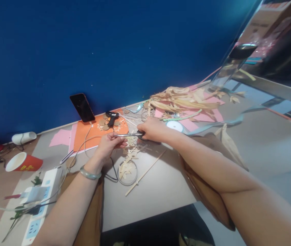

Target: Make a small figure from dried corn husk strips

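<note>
My right hand (pixel 153 130) is closed round the dark handles of a pair of scissors (pixel 127 135), whose blades point left. At their tips my left hand (pixel 108 147) is closed in a pinch, a pale bangle on its wrist. Whatever sits between those fingers is too small to make out. Cream-coloured cut scraps (pixel 130 152) lie on the table under the blades. More scraps are inside a thin ring (pixel 136 174) nearer to me, with a slim wooden stick (pixel 148 169) beside it.
Dried husks (pixel 183 100) are heaped on pink paper at the back right, near a white spool (pixel 175 126). A glue gun (pixel 112 118) rests on an orange sheet (pixel 82 131); a phone (pixel 82 107) leans behind. Leftward are a paper cup (pixel 29 163) and power strip (pixel 35 229).
</note>
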